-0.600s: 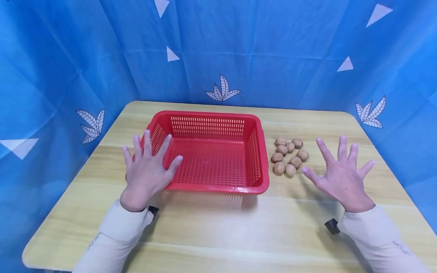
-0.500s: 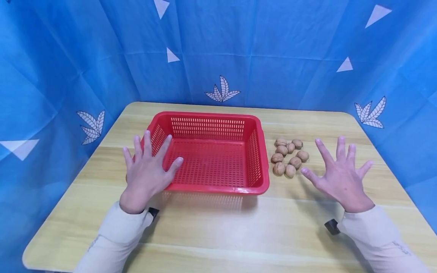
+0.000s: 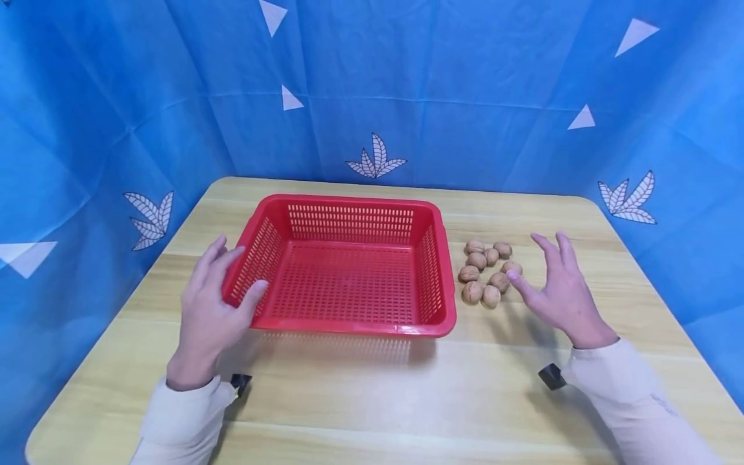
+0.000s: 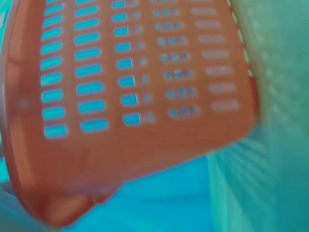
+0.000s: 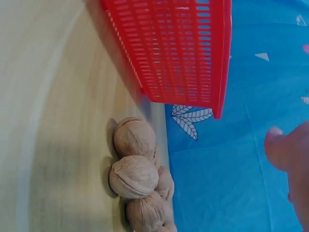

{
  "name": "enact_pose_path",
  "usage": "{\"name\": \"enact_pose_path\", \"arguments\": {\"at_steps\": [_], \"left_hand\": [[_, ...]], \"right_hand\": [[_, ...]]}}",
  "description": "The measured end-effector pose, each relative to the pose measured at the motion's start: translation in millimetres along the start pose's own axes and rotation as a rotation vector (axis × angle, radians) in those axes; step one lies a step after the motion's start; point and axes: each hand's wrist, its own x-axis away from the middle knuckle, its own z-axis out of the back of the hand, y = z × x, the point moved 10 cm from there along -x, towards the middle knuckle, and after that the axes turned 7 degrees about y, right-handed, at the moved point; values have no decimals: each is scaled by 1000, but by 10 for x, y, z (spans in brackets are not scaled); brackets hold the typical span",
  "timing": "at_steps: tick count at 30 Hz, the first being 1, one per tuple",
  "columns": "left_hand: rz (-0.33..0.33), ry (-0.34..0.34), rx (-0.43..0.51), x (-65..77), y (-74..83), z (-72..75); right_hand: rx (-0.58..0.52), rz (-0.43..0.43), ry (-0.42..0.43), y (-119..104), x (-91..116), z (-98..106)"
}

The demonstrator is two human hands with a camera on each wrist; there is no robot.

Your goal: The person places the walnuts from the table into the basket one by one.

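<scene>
A red plastic basket point(image 3: 349, 329) with slotted walls stands on the table, nothing inside it. My left hand point(image 3: 212, 313) is at its left side, thumb over the near left rim and fingers outside the left wall, relaxed. The left wrist view is filled by the basket's slotted wall point(image 4: 106, 159). To the right of the basket lie several walnuts point(image 3: 472, 292) in a loose cluster. My right hand point(image 3: 564, 297) hovers just right of them, fingers loosely bent and thumb toward the nuts, holding nothing. In the right wrist view the walnuts point(image 5: 133, 177) sit below the thumb point(image 5: 280, 147).
The pale wooden table point(image 3: 360, 407) has rounded corners. A blue patterned curtain point(image 3: 476, 77) hangs around its back and sides. A small black piece point(image 3: 552, 376) shows at the right cuff, another point(image 3: 241, 383) at the left.
Both hands have gone from widely spread fingers to relaxed, gently bent ones. The left hand has moved left, off the basket's interior to its side. Basket and walnuts stay put.
</scene>
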Motion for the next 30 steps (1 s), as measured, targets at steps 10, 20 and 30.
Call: {"name": "enact_pose_path", "arguments": {"at_steps": [10, 20, 30], "left_hand": [[-199, 13, 155, 238, -65, 102], [-169, -152, 156, 334, -154, -40], [-185, -125, 199, 300, -214, -54]], "right_hand": [[-76, -94, -67, 300, -296, -235], [-55, -158, -197, 559, -398, -531], [-4, -145, -296, 652, -395, -670]]}}
